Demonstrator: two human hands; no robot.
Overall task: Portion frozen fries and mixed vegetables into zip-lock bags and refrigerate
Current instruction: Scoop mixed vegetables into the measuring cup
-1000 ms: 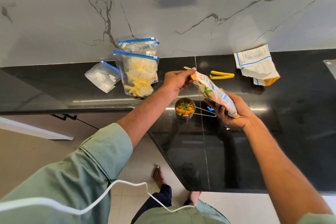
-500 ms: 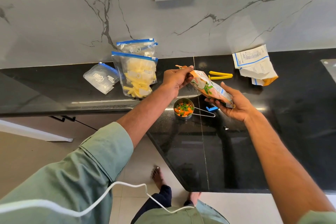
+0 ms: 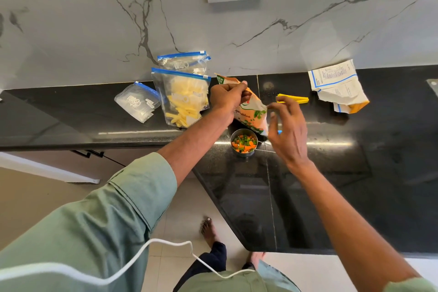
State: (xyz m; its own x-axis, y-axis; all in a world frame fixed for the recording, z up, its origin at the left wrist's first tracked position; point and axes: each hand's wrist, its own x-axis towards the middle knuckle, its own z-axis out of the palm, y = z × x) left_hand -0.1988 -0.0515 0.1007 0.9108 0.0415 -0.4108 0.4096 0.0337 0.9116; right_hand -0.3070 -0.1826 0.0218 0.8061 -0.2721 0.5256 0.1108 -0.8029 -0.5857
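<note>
Three clear plastic zip-lock bags with blue strips on top sit on the shiny black stone counter by the wall. The tall standing bag has pale yellow fries in it, mostly near the bottom. A second standing bag is right behind it, and I cannot tell what is inside. The third bag lies flat, off to the left. A small round shiny metal cup stands closer to the person, and it is full of little orange and green vegetable bits. Just behind the cup, an orange and white plastic pack of mixed vegetables is up in the air and tilted. The left hand grips the top of the pack with its fingers curled tight, and its arm reaches out from a green sleeve. The right hand is just beside the low end of the pack. Its fingers are spread and bent a little, and they hold nothing. They are blurry, so I cannot tell if a fingertip touches the pack. A yellow plastic clip lies behind this hand. A crumpled white, blue and orange packet lies further right.
</note>
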